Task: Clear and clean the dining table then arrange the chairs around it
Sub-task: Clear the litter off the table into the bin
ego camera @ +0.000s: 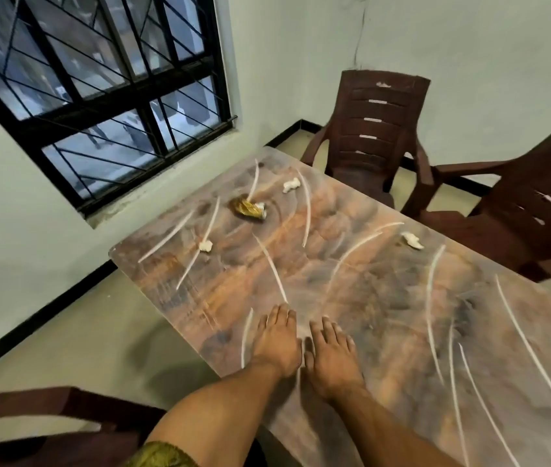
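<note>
Both left hand [277,345] and right hand [331,358] flat on table [378,298], gold wrapper [245,207] unreadable

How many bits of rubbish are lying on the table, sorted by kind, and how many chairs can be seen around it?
White paper scraps: 3
Gold wrapper: 1
Brown chairs: 3
Total: 7

Glossy marble-patterned table [351,281], plastic chairs [373,136]
</note>
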